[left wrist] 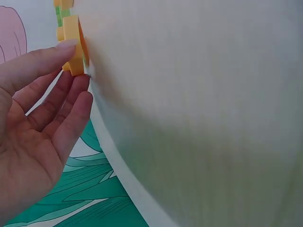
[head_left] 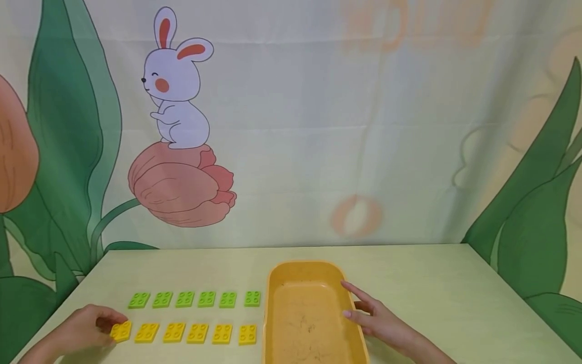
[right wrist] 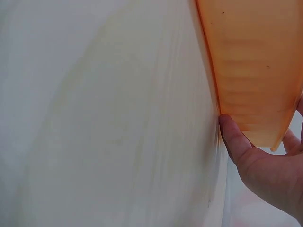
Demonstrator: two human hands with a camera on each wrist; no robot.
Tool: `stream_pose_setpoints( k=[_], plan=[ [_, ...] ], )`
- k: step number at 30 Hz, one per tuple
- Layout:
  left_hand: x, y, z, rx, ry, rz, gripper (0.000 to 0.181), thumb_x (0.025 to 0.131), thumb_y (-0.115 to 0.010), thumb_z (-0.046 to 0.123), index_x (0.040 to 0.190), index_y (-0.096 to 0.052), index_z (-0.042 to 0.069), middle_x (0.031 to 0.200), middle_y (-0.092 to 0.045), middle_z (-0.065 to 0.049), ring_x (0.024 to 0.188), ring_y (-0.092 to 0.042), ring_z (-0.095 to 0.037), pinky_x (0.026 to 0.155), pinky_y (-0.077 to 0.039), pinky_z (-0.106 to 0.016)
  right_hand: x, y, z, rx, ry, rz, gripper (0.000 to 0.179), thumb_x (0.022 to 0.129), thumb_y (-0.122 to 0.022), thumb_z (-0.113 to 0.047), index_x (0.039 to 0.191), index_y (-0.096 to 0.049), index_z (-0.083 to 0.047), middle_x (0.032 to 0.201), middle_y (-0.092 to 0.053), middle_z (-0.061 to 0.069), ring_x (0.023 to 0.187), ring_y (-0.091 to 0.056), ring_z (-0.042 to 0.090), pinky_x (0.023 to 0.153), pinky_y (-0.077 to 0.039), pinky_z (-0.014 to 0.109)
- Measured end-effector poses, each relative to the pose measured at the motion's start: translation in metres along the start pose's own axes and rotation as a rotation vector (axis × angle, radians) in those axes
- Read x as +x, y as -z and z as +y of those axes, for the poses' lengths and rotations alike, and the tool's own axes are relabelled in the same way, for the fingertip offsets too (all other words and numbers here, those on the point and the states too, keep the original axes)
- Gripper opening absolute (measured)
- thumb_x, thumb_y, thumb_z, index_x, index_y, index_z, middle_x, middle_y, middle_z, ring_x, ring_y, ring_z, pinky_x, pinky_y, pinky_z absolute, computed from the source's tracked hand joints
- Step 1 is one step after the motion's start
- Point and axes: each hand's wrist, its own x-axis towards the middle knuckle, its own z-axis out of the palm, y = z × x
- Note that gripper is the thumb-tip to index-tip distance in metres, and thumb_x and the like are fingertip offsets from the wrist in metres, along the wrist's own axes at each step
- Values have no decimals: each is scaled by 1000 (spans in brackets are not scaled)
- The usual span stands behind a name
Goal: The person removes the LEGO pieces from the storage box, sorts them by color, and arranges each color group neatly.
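Observation:
My left hand (head_left: 86, 328) pinches a yellow toy brick (head_left: 120, 331) at the left end of a row of yellow bricks (head_left: 197, 333). In the left wrist view, the thumb lies on this brick (left wrist: 73, 47) and fingertips are behind it; it is turned a little. A row of green bricks (head_left: 184, 299) lies behind the yellow row, studs up. On the right, my right hand (head_left: 379, 321) holds the side of a yellow-orange tray (head_left: 271, 303), with the thumb over the rim and a finger against the outer wall (right wrist: 255, 75). The tray's near end is cut off.
A pale green tabletop (head_left: 445, 293) carries the bricks and the tray. Behind it hangs a printed cloth (head_left: 291, 126) with a rabbit and tulips. The tray stands just right of both brick rows.

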Motion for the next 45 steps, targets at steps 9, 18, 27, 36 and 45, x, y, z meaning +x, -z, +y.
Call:
stream_pose_setpoints(
  k=[9, 18, 27, 36, 45],
  plan=[
    [3, 1, -1, -33, -22, -10, 40, 61, -65, -15, 101, -61, -12, 92, -64, -11, 79, -58, -21, 70, -49, -36, 0, 1, 0, 15, -3, -1, 64, 95, -47, -22, 147, -10, -15, 131, -36, 30, 104, -55, 27, 83, -49, 40],
    [4, 2, -2, -44, -89, -45, 40, 62, -63, -15, 101, -62, -11, 94, -63, -14, 79, -57, -21, 65, -47, -30, -3, 0, -1, 2, -6, 3, 64, 95, -47, -22, 147, -10, -14, 131, -36, 30, 103, -55, 25, 82, -49, 37],
    [3, 3, -3, -64, -31, -26, 40, 62, -65, -16, 102, -62, -10, 95, -63, -13, 81, -57, -22, 68, -48, -33, -1, -1, -1, 3, 3, -1, 64, 95, -47, -22, 147, -11, -14, 131, -36, 30, 102, -55, 25, 82, -49, 37],
    [-5, 2, 4, -3, 15, 74, 43, 67, -66, -11, 109, -57, -9, 99, -60, -14, 83, -56, -23, 70, -49, -36, -2, 2, -2, 11, 8, 13, 64, 94, -49, -22, 147, -13, -15, 134, -32, 32, 104, -56, 27, 84, -49, 38],
    [-14, 7, 23, 41, -15, 182, 59, 76, -72, 19, 121, -48, -10, 107, -58, -22, 89, -56, -27, 76, -48, -42, -16, 23, -14, -109, 20, 137, 63, 94, -50, -26, 146, -19, -12, 135, -34, 30, 110, -52, 31, 93, -39, 50]
  ],
)
